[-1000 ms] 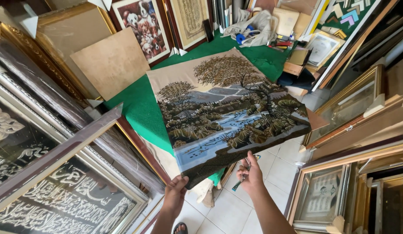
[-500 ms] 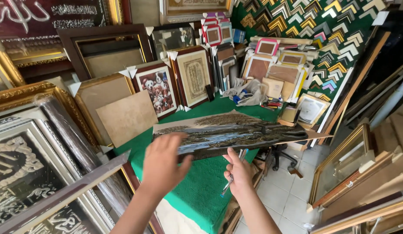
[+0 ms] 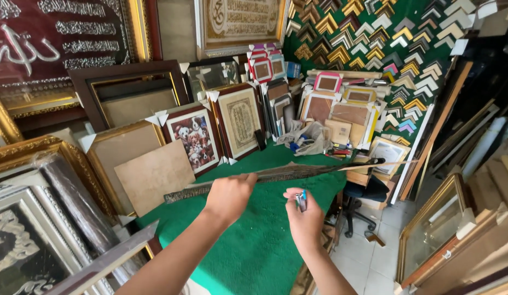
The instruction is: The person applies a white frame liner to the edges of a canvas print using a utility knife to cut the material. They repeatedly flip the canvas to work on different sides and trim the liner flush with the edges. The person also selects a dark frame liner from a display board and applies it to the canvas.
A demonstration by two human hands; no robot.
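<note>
My left hand (image 3: 230,195) grips the near edge of a thin picture panel (image 3: 319,170). I see the panel edge-on, held level over the green-covered table (image 3: 254,246); its picture side is hidden. My right hand (image 3: 304,218) is just under the panel's near edge, closed around a small blue and silver tool (image 3: 301,200) that sticks up between the fingers. The right hand is apart from the panel.
Framed pictures lean along the table's back and left, among them a dog picture (image 3: 192,138) and a bare brown board (image 3: 155,175). Frame-corner samples (image 3: 385,43) cover the green wall. More frames (image 3: 439,224) stand at the right beside a tiled floor and a dark chair (image 3: 363,194).
The panel, first tilted up showing a landscape picture, has swung flat and edge-on. My right hand has come off its lower edge and now holds the small tool. The view has lifted.
</note>
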